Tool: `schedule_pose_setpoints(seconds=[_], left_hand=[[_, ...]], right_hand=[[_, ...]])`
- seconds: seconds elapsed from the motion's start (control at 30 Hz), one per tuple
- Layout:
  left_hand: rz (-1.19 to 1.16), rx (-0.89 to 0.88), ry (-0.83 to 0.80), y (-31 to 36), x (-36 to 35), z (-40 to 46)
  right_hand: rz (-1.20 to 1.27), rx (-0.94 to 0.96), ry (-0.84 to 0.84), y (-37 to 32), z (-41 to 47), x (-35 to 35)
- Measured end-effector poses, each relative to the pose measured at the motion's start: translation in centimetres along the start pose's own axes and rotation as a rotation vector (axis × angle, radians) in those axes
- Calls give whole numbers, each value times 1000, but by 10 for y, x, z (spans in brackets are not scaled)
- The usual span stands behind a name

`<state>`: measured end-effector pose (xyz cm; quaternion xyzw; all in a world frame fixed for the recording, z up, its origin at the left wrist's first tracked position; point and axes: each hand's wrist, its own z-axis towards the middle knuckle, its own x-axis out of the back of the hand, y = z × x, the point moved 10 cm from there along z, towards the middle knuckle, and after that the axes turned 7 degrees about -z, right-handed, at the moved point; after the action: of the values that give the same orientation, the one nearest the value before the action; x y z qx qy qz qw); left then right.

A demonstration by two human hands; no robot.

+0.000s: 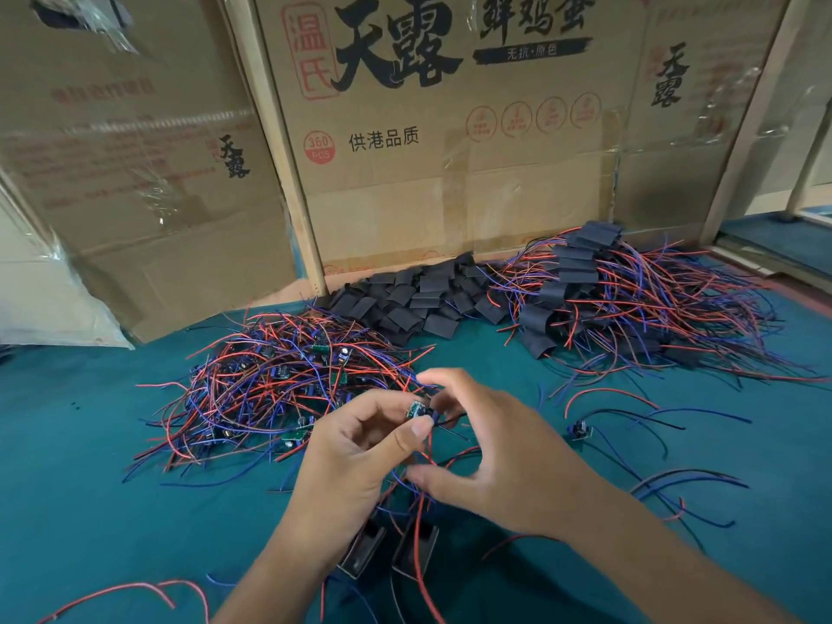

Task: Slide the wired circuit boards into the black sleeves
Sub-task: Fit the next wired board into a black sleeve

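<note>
Pinching a small green circuit board (416, 409) between thumb and curled fingers, the left hand (355, 461) holds it above the teal cloth-covered counter (81, 466) at the centre of the frame. Red, blue and black wires trail down from the board past the palm. The right hand (490, 457) is just beside it, fingers arched in a loose curve with the fingertips close to the board's black end; whether they actually grip anything there cannot be told.

Below the hands, near the bottom centre, two black sleeves (387, 551) lie side by side on the counter with a red wire running over them.

Left of centre is a tangled heap of wired circuit boards (279, 389), red and blue strands spreading in all directions. Behind it, in the middle of the frame, a pile of flat black sleeves (418, 299) rests against the cardboard. To the upper right, a large stack of sleeved boards (599, 299) fans out with its wires. A single loose wired board (581, 430) lies at the right of the hands.

Brown cardboard boxes printed with black and red Chinese characters (405, 105) fill the background.
</note>
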<state>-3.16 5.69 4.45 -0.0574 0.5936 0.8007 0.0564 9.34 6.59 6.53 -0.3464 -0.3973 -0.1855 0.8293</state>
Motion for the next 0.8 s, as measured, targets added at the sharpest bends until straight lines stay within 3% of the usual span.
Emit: schedule_pose_setpoints(seconds=[0.17, 0.27, 0.4, 0.8], left_hand=[[85, -30, 23, 4, 3, 0], [15, 8, 49, 1, 5, 0], [-8, 37, 57, -3, 5, 0], [7, 37, 81, -8, 11, 2]], right_hand=[[51, -10, -11, 3, 2, 4], [127, -63, -24, 5, 1, 3], [-59, -44, 29, 0, 0, 7], [-45, 10, -67, 12, 4, 8]])
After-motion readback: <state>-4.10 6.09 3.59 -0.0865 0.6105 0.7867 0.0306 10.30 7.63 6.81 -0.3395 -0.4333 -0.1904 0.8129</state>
